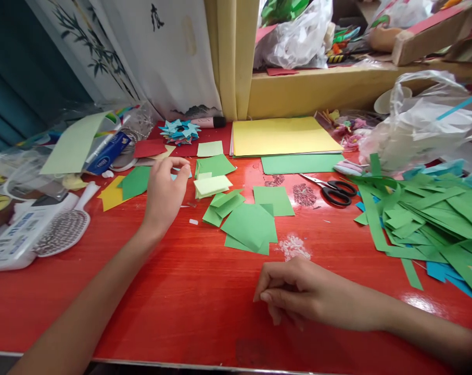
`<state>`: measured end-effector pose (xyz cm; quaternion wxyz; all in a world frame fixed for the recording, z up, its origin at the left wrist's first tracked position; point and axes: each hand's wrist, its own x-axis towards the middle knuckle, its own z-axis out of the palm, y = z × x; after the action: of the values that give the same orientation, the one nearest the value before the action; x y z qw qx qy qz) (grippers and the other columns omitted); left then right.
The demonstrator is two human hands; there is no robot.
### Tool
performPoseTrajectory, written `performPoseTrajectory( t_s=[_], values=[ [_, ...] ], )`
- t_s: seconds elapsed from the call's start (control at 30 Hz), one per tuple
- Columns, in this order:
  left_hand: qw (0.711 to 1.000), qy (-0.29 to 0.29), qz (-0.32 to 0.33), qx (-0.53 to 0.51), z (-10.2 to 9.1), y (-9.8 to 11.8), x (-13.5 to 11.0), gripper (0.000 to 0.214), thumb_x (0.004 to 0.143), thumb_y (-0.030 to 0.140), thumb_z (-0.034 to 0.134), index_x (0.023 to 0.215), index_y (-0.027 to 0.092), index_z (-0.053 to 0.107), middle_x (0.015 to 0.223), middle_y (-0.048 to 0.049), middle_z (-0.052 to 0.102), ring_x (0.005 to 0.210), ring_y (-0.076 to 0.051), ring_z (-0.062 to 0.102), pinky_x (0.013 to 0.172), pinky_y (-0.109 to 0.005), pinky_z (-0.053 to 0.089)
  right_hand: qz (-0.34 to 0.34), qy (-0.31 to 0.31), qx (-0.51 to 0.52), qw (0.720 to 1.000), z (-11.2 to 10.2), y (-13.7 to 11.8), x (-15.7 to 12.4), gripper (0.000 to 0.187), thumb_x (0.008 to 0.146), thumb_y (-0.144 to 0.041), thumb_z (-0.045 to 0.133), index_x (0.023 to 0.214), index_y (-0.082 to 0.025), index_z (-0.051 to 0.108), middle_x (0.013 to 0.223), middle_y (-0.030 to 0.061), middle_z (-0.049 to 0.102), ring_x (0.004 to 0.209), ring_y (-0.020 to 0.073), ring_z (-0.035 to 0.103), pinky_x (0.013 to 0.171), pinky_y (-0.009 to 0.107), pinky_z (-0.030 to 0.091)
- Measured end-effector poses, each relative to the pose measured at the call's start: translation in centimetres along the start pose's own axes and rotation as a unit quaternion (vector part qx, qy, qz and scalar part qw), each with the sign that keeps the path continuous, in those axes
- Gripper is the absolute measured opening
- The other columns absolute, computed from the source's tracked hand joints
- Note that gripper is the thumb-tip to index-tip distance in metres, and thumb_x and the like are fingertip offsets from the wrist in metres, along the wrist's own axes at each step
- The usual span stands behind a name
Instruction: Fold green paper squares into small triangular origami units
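Observation:
My left hand is over the back left of the red table, thumb and fingers drawn together. Pale blue paper shows just behind its thumb; whether the fingers grip it I cannot tell. To its right lie pale green folded paper and several green paper squares, partly overlapping. My right hand rests near the front of the table, fingers curled in against the thumb, with nothing visible in them. Black-handled scissors lie partly open beyond it. A blue folded-paper ring sits at the back.
Green paper strips are heaped at the right beside a clear plastic bag. Yellow sheets are stacked at the back. On the left are a hairbrush, a white box and a blue packet.

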<state>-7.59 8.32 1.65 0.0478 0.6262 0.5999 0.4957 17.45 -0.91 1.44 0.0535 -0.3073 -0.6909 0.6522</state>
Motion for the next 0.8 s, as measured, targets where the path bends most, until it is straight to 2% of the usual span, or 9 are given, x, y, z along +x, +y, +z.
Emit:
performPoseTrajectory(
  t_s=[0.07,0.13,0.17,0.23,0.3,0.33,0.4,0.63,0.8],
  values=[
    [0.990,0.032,0.102,0.087,-0.1,0.8,-0.7,0.013,0.080,0.022,0.052,0.092,0.021,0.058,0.096,-0.0061,0.056,0.094,-0.022,0.050,0.084,-0.037,0.038,-0.006,0.000,0.011,1.000,0.1,0.2,0.1,0.013,0.090,-0.020,0.041,0.085,-0.016,0.053,0.069,0.0011,0.059,0.050,0.0080,0.049,0.049,0.019,0.040],
    [0.963,0.023,0.228,0.138,-0.3,1.5,-1.4,0.018,0.081,0.022,0.051,0.099,0.021,0.054,0.100,-0.0073,0.056,0.098,-0.024,0.049,0.085,-0.039,0.037,-0.014,0.025,0.026,0.999,0.2,0.5,0.2,0.013,0.090,-0.021,0.040,0.088,-0.016,0.052,0.069,0.0006,0.059,0.048,0.0072,0.048,0.047,0.018,0.039],
    [0.940,-0.005,0.302,0.159,-0.4,1.8,-1.8,0.020,0.082,0.023,0.051,0.101,0.021,0.052,0.101,-0.0075,0.056,0.098,-0.024,0.050,0.085,-0.039,0.037,-0.020,0.049,0.028,0.998,0.2,0.7,0.3,0.013,0.090,-0.021,0.040,0.088,-0.016,0.052,0.067,0.0001,0.058,0.046,0.0067,0.046,0.045,0.018,0.037],
    [0.867,-0.097,0.447,0.196,-0.5,2.2,-2.4,0.023,0.083,0.027,0.050,0.104,0.020,0.052,0.103,-0.0074,0.059,0.098,-0.024,0.052,0.084,-0.039,0.037,-0.038,0.118,0.018,0.992,0.0,0.9,0.4,0.013,0.089,-0.022,0.042,0.088,-0.016,0.053,0.062,-0.0014,0.056,0.045,0.0066,0.043,0.044,0.018,0.034],
    [0.790,-0.191,0.540,0.218,-0.5,2.4,-2.9,0.027,0.085,0.035,0.048,0.106,0.019,0.052,0.106,-0.0080,0.061,0.101,-0.024,0.052,0.087,-0.039,0.036,-0.052,0.194,0.013,0.979,-0.4,1.0,0.4,0.014,0.089,-0.024,0.044,0.086,-0.016,0.055,0.055,-0.0028,0.052,0.047,0.0077,0.043,0.046,0.019,0.032],
    [0.765,-0.229,0.560,0.220,-0.4,2.5,-3.1,0.031,0.086,0.038,0.046,0.108,0.017,0.053,0.108,-0.0086,0.061,0.105,-0.024,0.051,0.090,-0.040,0.035,-0.054,0.229,0.021,0.972,-0.7,1.1,0.5,0.014,0.089,-0.025,0.045,0.085,-0.016,0.056,0.053,-0.0032,0.050,0.049,0.0083,0.044,0.047,0.019,0.032],
    [0.748,-0.275,0.564,0.215,-0.3,2.6,-3.2,0.040,0.086,0.044,0.042,0.110,0.014,0.053,0.111,-0.0106,0.062,0.113,-0.025,0.048,0.096,-0.042,0.031,-0.042,0.281,0.067,0.957,-1.2,1.1,0.5,0.015,0.088,-0.029,0.047,0.084,-0.017,0.056,0.051,-0.0040,0.047,0.049,0.0087,0.045,0.046,0.020,0.031],
    [0.767,-0.345,0.509,0.181,0.2,2.5,-3.3,0.052,0.083,0.053,0.041,0.113,0.013,0.053,0.111,-0.0121,0.063,0.119,-0.027,0.044,0.108,-0.051,0.013,-0.039,0.354,0.203,0.912,-2.1,1.1,0.9,0.016,0.083,-0.033,0.055,0.080,-0.017,0.056,0.045,-0.0066,0.040,0.038,0.0056,0.029,0.037,0.020,0.019],
    [0.775,-0.348,0.514,0.119,1.0,3.1,-4.9,0.042,0.085,0.046,0.043,0.108,0.013,0.055,0.101,-0.0093,0.067,0.105,-0.022,0.055,0.104,-0.045,0.026,-0.067,0.401,0.256,0.877,-2.7,1.3,0.8,0.010,0.083,-0.027,0.054,0.082,-0.017,0.058,0.049,-0.0055,0.039,0.040,0.0064,0.025,0.039,0.022,0.018]
  ],
)
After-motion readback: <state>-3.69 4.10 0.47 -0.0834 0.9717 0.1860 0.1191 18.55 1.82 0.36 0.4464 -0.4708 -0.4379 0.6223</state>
